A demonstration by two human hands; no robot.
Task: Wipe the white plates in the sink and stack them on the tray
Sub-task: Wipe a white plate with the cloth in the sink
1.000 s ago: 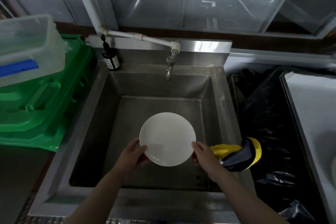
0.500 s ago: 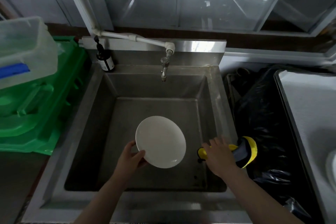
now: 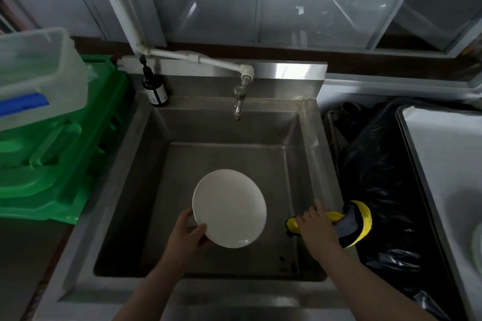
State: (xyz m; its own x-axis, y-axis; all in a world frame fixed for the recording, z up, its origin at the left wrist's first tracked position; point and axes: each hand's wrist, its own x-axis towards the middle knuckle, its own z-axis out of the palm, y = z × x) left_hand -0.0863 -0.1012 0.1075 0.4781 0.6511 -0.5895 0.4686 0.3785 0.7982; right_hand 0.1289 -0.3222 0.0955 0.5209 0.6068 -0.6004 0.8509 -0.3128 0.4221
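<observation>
Over the sink [image 3: 135, 190], our left hand [image 3: 186, 233] pinches the stiff, breakable plate [image 3: 229, 207] at its rim; our right hand [image 3: 317, 229] grips the soft cloth [image 3: 354, 221].

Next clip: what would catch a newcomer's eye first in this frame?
The white plate stands out most, held by its lower left rim in the left hand over the dim steel sink. Next comes the yellow and dark cloth draped on the sink's right edge, with the right hand on it. At far left, bright green crates sit stacked beside the sink.
</observation>
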